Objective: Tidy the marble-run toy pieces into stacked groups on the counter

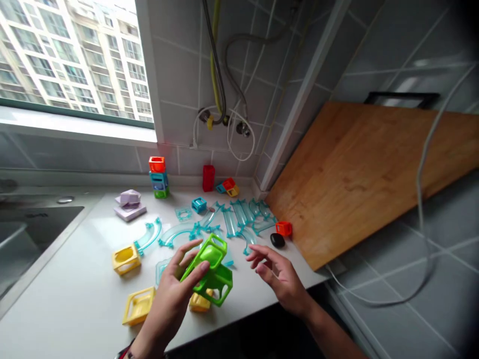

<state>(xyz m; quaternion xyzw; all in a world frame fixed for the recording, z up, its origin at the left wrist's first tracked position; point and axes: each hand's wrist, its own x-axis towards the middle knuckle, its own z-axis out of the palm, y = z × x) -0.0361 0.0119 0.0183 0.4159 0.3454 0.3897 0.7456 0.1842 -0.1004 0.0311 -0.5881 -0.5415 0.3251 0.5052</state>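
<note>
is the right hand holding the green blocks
No, the left hand grips the green blocks; the right hand is open beside them.

Bare counter point(67, 279) at front left; teal track pieces point(232, 219) thick across the middle; leaning wooden board point(359, 174) along the right

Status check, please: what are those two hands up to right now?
Left hand gripping green blocks above counter. Right hand open, empty, alongside. Yellow block close below.

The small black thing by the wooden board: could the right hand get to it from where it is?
Probably yes. The right hand is open and empty, and the small black thing lies just beyond it with nothing between.
</note>
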